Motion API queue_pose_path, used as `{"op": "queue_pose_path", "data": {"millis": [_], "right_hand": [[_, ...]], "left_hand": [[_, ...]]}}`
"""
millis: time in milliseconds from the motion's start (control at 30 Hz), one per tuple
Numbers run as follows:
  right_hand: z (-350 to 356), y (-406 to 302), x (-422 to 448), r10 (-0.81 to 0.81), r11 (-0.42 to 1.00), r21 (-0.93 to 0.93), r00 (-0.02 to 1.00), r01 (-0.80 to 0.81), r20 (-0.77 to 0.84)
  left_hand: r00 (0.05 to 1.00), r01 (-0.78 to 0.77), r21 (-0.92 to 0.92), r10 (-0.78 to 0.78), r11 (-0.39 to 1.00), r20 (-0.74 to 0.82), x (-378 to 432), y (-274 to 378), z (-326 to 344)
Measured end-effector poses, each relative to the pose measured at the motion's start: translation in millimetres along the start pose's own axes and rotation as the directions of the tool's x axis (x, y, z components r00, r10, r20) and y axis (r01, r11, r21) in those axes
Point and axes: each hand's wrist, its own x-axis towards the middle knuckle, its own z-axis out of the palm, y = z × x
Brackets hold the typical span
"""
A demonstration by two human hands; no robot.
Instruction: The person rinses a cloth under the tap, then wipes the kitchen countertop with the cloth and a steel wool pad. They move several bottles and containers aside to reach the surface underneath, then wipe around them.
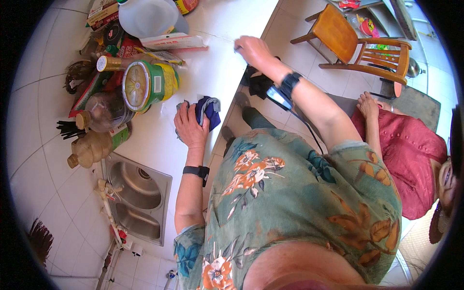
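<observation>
My left hand [191,125] presses down on a bunched navy and grey cloth [210,112] on the white countertop [221,69]. Its fingers spread over the cloth, and part of the fabric shows beside the thumb. Farther along, my right hand [252,52] is over the counter's edge with curled fingers. A small dark spot shows at its fingertips; whether it grips something there is unclear. Nearest to my left hand stands a green and yellow tub [152,85] with a clear lid. Each wrist wears a black strap.
Bottles, including a brown one [96,146], crowd the wall side. A translucent jug [148,18] and a flat white box [174,41] stand beyond. A steel double sink [139,195] is set into the counter. A wooden chair [337,34] and a seated person in red [402,159] are at right.
</observation>
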Motion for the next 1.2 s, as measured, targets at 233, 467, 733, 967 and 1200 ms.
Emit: {"op": "queue_pose_path", "data": {"millis": [233,467,733,967,1200], "right_hand": [[-12.5,2.1,-2.6,0.145,0.988,-0.080,0.971,-0.132,0.190],[-1.5,8.3,5.8,0.056,0.995,-0.081,0.996,-0.050,0.075],[-23.0,41.4,10.3,0.067,0.991,0.121,0.998,-0.065,-0.007],[-8.4,32.9,8.6,0.097,0.972,0.223,0.988,-0.069,-0.120],[-9.6,16.7,-13.3,-0.219,0.935,-0.302,0.973,0.188,-0.074]], "left_hand": [[0.999,0.031,-0.015,-0.030,0.999,0.013,-0.6,0.6,-0.8],[0.999,0.029,-0.001,-0.029,1.000,0.015,-0.1,-0.5,-3.1],[1.000,0.024,-0.005,-0.024,1.000,-0.019,-3.0,-4.1,0.4],[1.000,0.031,-0.013,-0.031,0.999,-0.004,-2.3,-4.5,-0.1],[0.998,0.037,-0.003,-0.037,0.999,0.045,0.1,-3.6,-8.1]]}}
